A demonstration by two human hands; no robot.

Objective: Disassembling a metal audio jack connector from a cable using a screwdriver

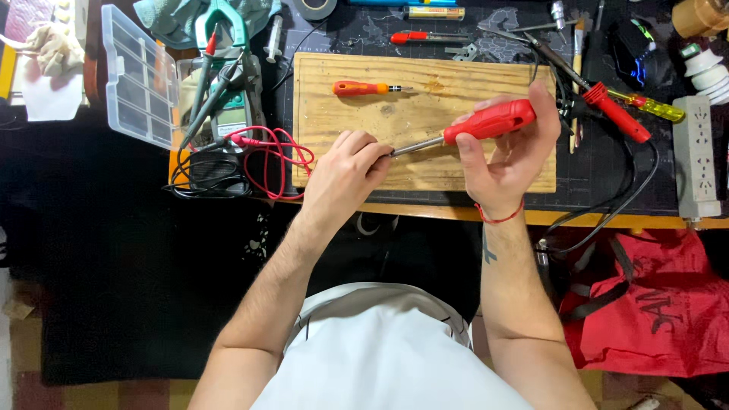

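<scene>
Together our hands hold a red-handled soldering iron (463, 130) over the wooden board (357, 171) near the worktop's front edge: right hand (505, 156) wraps the handle, left hand (345, 175) pinches the metal tip.

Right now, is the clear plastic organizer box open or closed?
Open. The clear plastic box has its lid swung out flat to the left, with its ribbed inside facing up.

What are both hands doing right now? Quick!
Left hand: closed, pinching the metal tip of the red screwdriver.
Right hand: closed around the screwdriver's red handle.
</scene>
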